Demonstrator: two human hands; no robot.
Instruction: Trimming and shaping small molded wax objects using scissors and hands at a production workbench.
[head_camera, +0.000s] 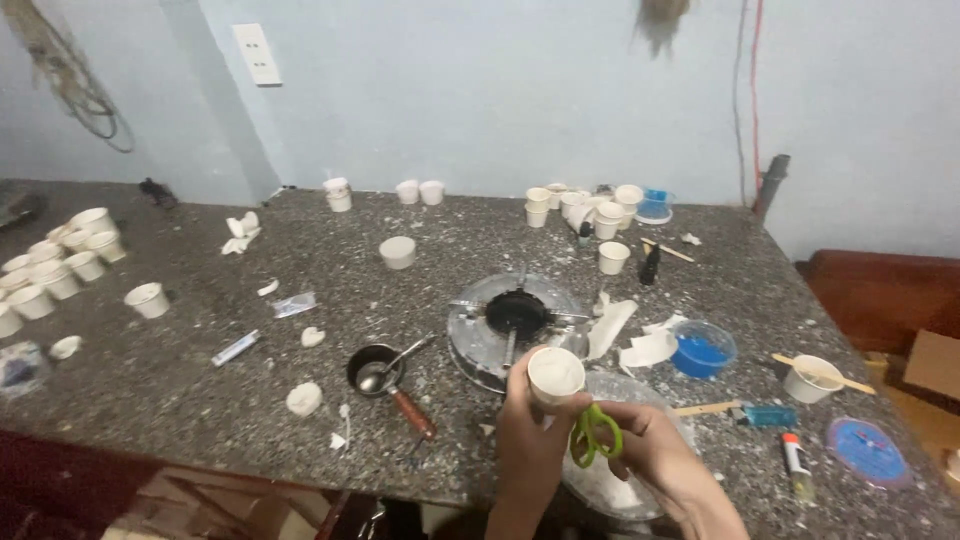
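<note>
Both hands work close together at the near edge of the speckled stone counter (180, 370). Left hand (530, 440) wraps its fingers around a small white paper cup (556, 374), which is filled to the brim with something white and solid-looking. Right hand (655, 455) is closed through the loops of green-handled scissors (595, 435), just beside the cup's base; the blades are hidden, so whether they touch the cup I cannot tell.

Beneath the hands lies a clear round lid (625, 485) holding white scraps. Just beyond stands a single-burner gas stove (515, 320). To its left, a small dark pan (378, 372) with a reddish handle holds one metal spoon. To the right, a clear bowl (702, 350) holds blue material, and farther right a white cup (812, 380) has a wooden stick lying across it.

More white cups stand about: roughly ten clustered at the far left (60, 265), about nine grouped at the far middle (585, 208), three along the far wall (405, 192), and one alone (397, 252) mid-counter. A blue lighter (768, 416) and a blue round lid (866, 450) lie near right.
</note>
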